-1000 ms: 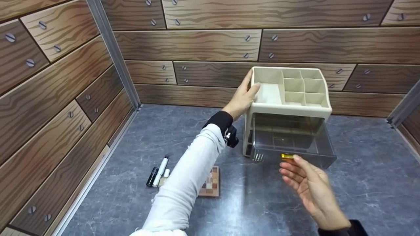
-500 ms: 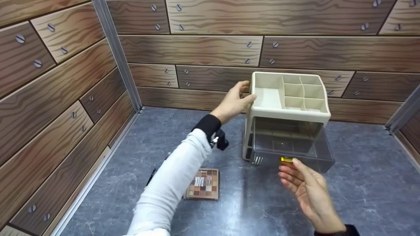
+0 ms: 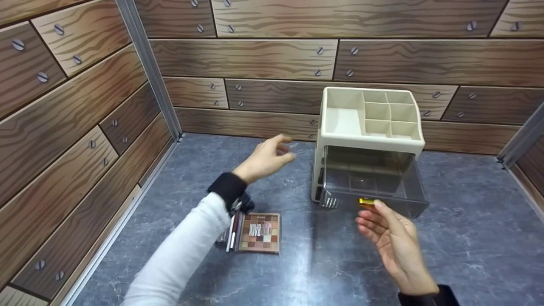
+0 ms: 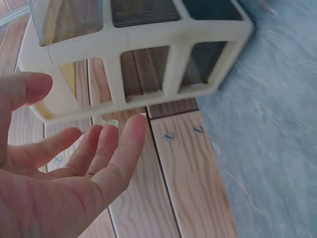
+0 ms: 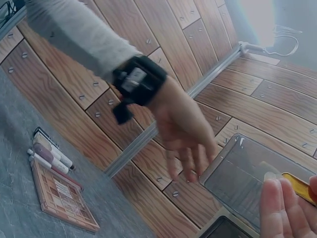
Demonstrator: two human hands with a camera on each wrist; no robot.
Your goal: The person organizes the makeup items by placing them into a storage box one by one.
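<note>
My right hand (image 3: 397,244) pinches a small shiny gold tube (image 3: 365,202) between thumb and fingers, in front of the smoky clear drawer (image 3: 378,182). This drawer is pulled out of a cream desktop organizer (image 3: 372,142). In the right wrist view the gold tube (image 5: 297,186) shows at the right edge, with the drawer behind it. My left hand (image 3: 265,160) is in the air left of the organizer, fingers loosely bent and holding nothing. From the left wrist, that hand (image 4: 74,168) appears apart from the organizer's slotted side (image 4: 116,44).
An eyeshadow palette (image 3: 260,233) lies on the grey marbled tabletop (image 3: 323,267). Several slim cosmetic tubes (image 5: 52,156) lie beside it, partly behind my left arm in the head view. Wood-patterned walls (image 3: 263,95) stand at the back and left.
My left hand has let go of the organizer's left side and moved left and toward me. The right hand keeps the gold tube at nearly the same place before the drawer.
</note>
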